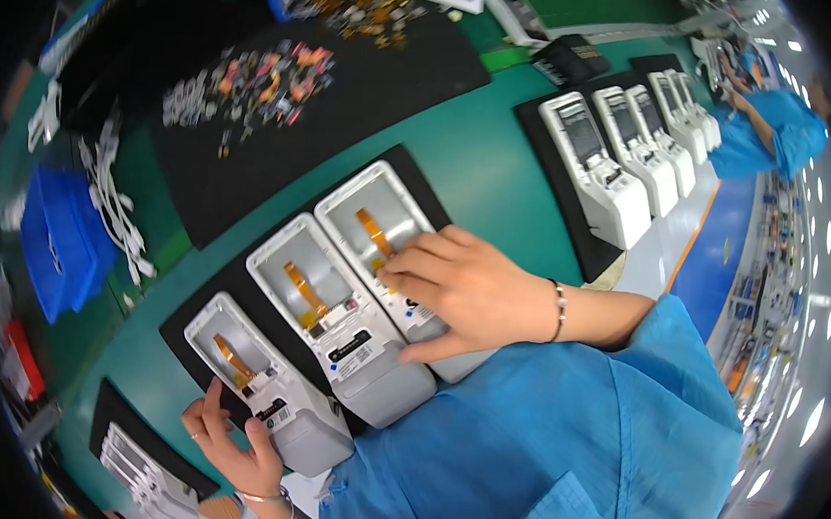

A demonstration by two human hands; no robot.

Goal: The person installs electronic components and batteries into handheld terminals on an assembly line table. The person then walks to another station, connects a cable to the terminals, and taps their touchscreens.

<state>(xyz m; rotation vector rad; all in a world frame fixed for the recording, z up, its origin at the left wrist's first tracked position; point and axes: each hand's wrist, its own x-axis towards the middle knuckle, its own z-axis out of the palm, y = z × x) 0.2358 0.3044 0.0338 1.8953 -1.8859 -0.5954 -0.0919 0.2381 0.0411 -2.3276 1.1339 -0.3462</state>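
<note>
1. Creasing the orange ribbon cable (371, 226) looks the chief risk; it rises inside the right housing (396, 209), and the right hand (459, 290) is over its lower end; a sideways push from those fingers could kink it or strain its joint.
2. The right fingers are bent close together, the thumb apart from them, low down near the seam with the middle housing (375, 384); I cannot tell whether the tips pinch anything, since the hand hides them; a slip could go unseen for the same reason.
3. The left hand (237, 443) is half curled, thumb and forefinger spread, nothing visible between them; it is at the side of the left housing (298, 430), though contact is unclear; a bump might turn that unit on the black mat (257, 310).
4. The middle housing lies close against the right one; nudging either could jar its neighbour; its own ribbon (302, 286) stands uncovered, so a passing finger could snag it.
5. Loose parts (275, 84) lie well apart on the farther mat (425, 80); a stray piece carried over could lodge in a cavity.
</note>
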